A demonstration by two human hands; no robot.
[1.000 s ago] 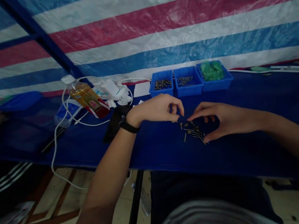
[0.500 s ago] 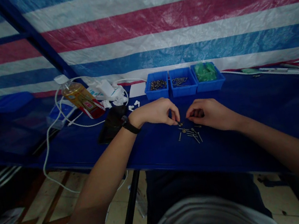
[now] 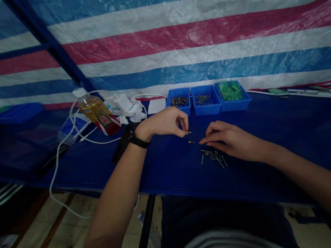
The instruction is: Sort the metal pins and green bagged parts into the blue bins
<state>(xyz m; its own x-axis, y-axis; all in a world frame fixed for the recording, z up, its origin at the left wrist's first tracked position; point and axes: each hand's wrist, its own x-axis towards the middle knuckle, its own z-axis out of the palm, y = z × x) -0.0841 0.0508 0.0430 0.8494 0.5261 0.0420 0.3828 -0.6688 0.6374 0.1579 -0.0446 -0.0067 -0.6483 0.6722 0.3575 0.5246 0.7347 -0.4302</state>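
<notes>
The fingers (image 3: 180, 123) of the left hand (image 3: 162, 124) are closed in a tight pinch on a thin metal fastener (image 3: 188, 132), too small to tell as nail or screw, its end sticking out past the fingertips, as so slim a piece needs. The right hand (image 3: 232, 140) is relaxed and partly open, its fingers extended and apparently holding nothing, with the fingertips near a lone small metal screw (image 3: 191, 141). Just below that hand lies a loose pile of metal nails and screws (image 3: 212, 157), within easy reach of both hands on the dark blue surface (image 3: 298, 130). Beyond them, three blue plastic trays stand in a row, seemingly to keep kinds apart: dark screws in the left tray (image 3: 179, 102), thin nails in the middle tray (image 3: 207, 103), and green plastic in the right tray (image 3: 233, 97).
</notes>
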